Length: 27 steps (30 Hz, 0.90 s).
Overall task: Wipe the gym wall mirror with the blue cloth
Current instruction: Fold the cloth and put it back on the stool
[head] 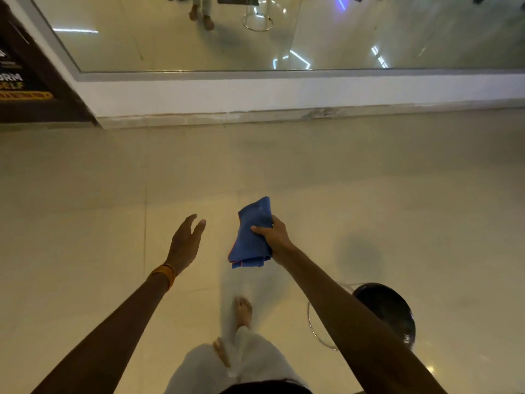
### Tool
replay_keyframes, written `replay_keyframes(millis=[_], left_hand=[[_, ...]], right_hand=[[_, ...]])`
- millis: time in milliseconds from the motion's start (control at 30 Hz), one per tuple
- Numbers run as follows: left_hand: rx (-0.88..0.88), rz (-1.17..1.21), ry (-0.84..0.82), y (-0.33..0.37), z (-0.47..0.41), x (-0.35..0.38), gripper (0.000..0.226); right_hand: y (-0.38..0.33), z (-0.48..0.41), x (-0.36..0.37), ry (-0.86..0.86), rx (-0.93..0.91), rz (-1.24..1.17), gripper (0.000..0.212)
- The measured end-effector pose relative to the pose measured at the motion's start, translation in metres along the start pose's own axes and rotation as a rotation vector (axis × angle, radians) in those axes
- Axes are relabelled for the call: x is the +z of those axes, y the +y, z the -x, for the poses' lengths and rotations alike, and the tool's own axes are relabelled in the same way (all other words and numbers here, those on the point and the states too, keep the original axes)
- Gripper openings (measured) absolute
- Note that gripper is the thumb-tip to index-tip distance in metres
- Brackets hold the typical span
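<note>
The folded blue cloth [251, 237] with a red hem hangs in the air above the tiled floor, gripped at its right edge by my right hand [274, 233]. My left hand [186, 243] is held out to the left of the cloth, fingers relaxed and spread, holding nothing; an orange band circles its wrist. The wall mirror [284, 35] fills the top of the view, its lower edge in a white frame above a white wall base, well ahead of both hands. It reflects the floor, ceiling lights and a person's feet.
A black round stool [389, 311] with a chrome foot ring stands on the floor under my right forearm. A dark poster panel [25, 81] with lettering sits on the wall at left of the mirror. My bare feet and white trousers show at bottom centre.
</note>
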<state>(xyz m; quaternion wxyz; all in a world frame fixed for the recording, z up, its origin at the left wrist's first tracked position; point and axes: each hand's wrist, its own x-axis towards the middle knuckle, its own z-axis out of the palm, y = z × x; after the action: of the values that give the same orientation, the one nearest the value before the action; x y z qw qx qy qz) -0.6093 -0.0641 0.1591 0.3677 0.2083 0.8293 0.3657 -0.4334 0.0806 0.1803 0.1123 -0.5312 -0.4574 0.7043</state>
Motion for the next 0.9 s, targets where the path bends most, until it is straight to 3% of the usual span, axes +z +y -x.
replay_keyframes(millis=[67, 400, 733, 900], left_hand=[[-0.001, -0.008, 0.005, -0.005, 0.017, 0.008, 0.056], [0.027, 0.058, 0.001, -0.029, 0.119, 0.063, 0.054], [0.048, 0.062, -0.023, -0.028, 0.197, 0.128, 0.052], [0.056, 0.042, -0.025, -0.017, 0.223, 0.181, 0.052]], right_hand=[[0.009, 0.019, -0.012, -0.015, 0.016, 0.02, 0.032], [0.077, 0.117, -0.068, 0.028, 0.011, 0.008, 0.031], [0.119, 0.185, -0.154, 0.087, -0.021, 0.036, 0.034], [0.143, 0.196, -0.213, 0.103, -0.045, 0.017, 0.046]])
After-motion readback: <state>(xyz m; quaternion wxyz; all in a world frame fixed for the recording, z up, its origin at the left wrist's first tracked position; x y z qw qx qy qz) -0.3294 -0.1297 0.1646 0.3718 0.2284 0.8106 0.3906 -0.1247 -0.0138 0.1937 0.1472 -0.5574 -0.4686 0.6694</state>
